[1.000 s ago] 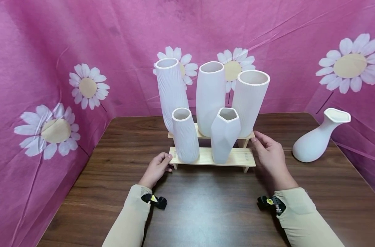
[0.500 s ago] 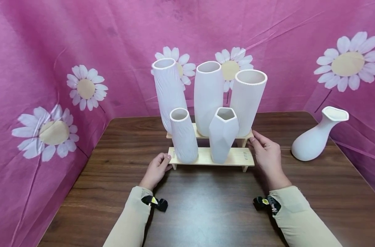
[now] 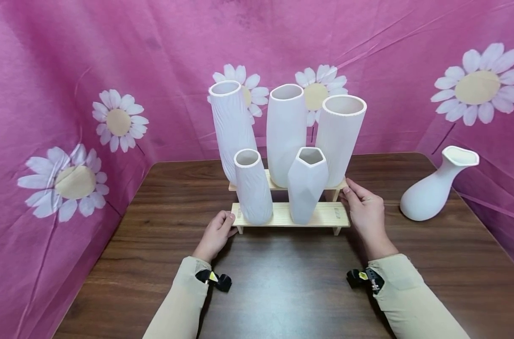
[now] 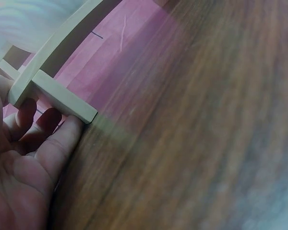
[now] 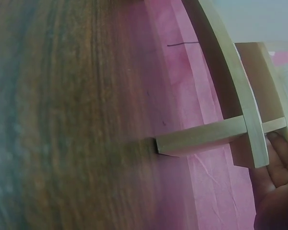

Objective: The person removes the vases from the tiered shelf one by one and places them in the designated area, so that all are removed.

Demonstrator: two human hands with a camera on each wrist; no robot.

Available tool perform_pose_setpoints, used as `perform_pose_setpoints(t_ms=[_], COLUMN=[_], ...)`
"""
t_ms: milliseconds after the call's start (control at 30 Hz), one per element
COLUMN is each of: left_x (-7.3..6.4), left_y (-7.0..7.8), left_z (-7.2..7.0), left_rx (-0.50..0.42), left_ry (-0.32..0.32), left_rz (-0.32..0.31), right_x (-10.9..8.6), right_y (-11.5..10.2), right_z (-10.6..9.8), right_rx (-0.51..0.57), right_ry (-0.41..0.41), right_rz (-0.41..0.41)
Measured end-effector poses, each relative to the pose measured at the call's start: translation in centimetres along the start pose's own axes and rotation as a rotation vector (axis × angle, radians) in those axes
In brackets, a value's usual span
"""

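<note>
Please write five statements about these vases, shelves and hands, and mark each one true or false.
1. The faceted vase stands on the lower shelf. True.
2. The left hand grips the upper shelf. False: it grips the lower one.
3. The right hand holds the upper shelf's right end. True.
4. The upper shelf carries one vase. False: it carries three tall vases.
5. The curved-neck vase is directly on the table. True.
</note>
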State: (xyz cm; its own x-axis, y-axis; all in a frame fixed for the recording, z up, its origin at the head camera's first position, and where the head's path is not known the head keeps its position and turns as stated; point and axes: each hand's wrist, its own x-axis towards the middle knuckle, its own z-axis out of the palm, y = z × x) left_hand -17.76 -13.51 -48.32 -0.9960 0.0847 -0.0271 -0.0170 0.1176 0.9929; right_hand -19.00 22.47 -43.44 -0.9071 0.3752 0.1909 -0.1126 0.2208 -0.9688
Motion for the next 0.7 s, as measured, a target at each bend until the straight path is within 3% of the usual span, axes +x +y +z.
perform_pose_setpoints(t_ms=[700], left_x=[0.07], left_y=[0.0], left_z=[0.1], left_rx=[-0.024], left_ry=[0.004], left_rz=[0.005], right_x=[0.18], right_y=[-0.17], right_z=[-0.14], right_rx=[0.024], right_ry=[-0.014], right_rz=[0.024])
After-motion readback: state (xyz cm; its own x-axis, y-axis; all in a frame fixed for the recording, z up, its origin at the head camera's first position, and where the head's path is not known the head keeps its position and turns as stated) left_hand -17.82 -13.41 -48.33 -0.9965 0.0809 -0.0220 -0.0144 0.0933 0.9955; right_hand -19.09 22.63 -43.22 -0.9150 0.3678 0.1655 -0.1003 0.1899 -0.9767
